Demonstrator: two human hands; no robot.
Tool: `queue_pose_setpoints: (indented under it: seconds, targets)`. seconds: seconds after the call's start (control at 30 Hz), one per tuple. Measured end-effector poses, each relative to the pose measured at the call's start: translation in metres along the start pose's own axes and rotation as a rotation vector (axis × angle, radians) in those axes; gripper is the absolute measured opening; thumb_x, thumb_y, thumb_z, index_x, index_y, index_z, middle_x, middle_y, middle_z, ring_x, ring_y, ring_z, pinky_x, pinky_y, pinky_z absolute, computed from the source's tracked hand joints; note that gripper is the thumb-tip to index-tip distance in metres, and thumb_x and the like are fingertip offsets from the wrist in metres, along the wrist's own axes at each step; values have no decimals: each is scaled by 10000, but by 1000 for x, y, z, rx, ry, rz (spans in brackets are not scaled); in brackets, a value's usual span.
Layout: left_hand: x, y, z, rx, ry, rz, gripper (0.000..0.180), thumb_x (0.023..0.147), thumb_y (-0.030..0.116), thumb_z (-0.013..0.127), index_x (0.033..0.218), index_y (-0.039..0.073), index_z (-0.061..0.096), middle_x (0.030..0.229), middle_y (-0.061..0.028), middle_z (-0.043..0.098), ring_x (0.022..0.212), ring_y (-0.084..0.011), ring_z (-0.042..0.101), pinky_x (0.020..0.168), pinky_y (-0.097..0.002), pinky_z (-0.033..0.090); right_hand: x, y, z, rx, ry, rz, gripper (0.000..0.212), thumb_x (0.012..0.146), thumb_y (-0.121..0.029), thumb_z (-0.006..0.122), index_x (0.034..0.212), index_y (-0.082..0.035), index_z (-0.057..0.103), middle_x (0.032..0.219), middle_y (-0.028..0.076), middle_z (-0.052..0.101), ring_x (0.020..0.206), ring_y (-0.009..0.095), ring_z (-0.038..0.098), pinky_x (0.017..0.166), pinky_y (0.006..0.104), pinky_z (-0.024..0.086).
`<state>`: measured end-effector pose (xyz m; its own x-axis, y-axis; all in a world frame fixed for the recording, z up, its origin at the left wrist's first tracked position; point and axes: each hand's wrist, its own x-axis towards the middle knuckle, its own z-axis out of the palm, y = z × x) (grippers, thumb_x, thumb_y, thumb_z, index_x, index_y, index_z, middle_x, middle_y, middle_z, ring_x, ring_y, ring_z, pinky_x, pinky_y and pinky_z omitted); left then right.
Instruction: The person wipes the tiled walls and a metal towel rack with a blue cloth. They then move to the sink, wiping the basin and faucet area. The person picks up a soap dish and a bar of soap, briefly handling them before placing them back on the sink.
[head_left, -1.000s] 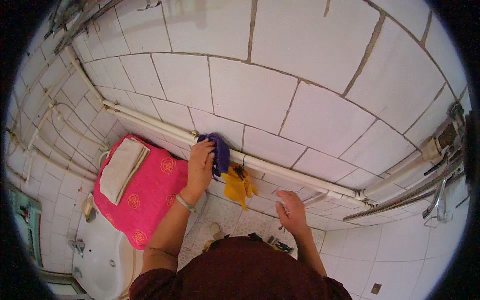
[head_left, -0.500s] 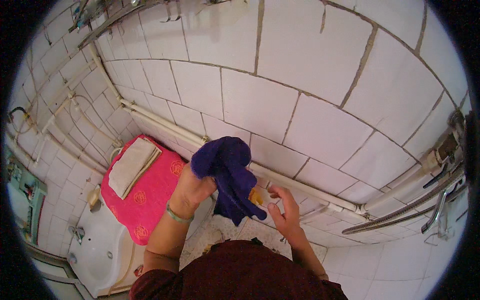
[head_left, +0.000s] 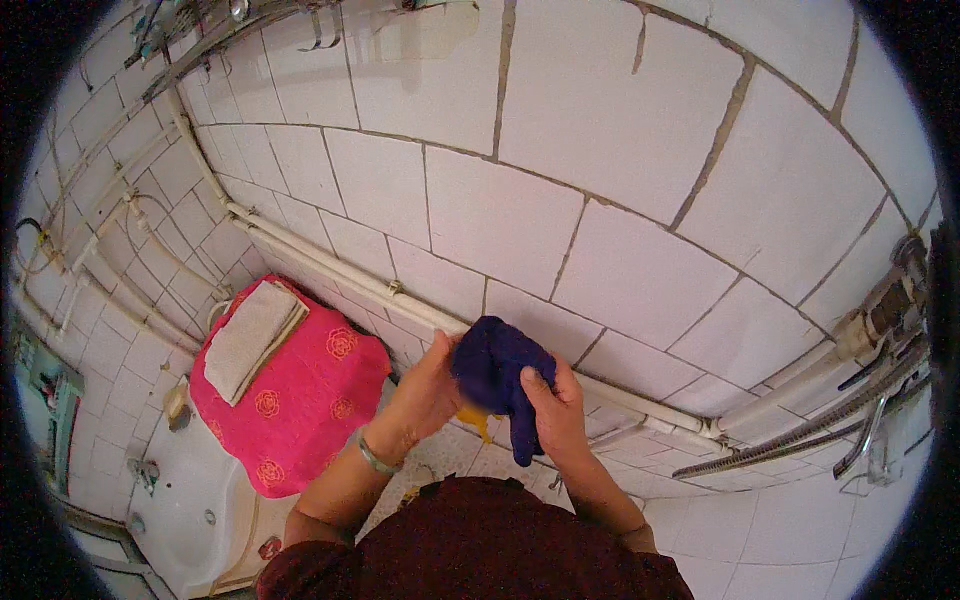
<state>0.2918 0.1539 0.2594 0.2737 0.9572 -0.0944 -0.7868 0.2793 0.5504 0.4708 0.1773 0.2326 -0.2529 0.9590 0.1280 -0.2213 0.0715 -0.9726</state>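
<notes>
A dark purple cloth (head_left: 492, 362) is bunched up between my two hands in front of the tiled wall. My right hand (head_left: 560, 412) grips its right side, thumb pressed on the front and a loose end hanging beside it. On the other side, my left hand (head_left: 418, 392), with a bracelet on its wrist, has hold of the cloth's left edge; its fingers are partly hidden by the fabric. A yellow thing (head_left: 478, 420) peeks out under the cloth, too little of it visible to name.
A pink cover with a flower pattern (head_left: 305, 385) lies to the left, a folded beige towel (head_left: 250, 345) on it. Beyond it is a white washbasin (head_left: 190, 510) with a tap (head_left: 146, 472). Pale pipes (head_left: 330, 265) run along the wall; a shower hose (head_left: 780, 445) hangs at right.
The cloth has moved right and down and is more bunched. My right hand, apart from it before, has taken hold of it. My left hand has shifted to its left edge.
</notes>
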Motion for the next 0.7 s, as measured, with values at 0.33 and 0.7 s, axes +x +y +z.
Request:
queue_pose_setpoints:
  seconds: [0.33, 0.7]
  targets:
    - [-21, 21, -21, 607, 352, 188, 709, 783, -49, 648, 1379, 71, 283, 1119, -135, 525, 991, -178, 534, 854, -304, 471, 16, -30, 11, 174, -18, 133, 537, 912, -88, 564, 1406, -112, 355, 1113, 52, 538, 919, 111, 523, 800, 253, 465]
    - [-24, 22, -41, 1026, 135, 203, 304, 899, 142, 576, 1190, 56, 588, 1123, -122, 608, 992, -219, 601, 862, -345, 490, 1, -11, -24, -1040, -509, -210, 518, 763, -83, 706, 1239, -156, 516, 1061, 171, 560, 929, 357, 572, 783, 412, 489]
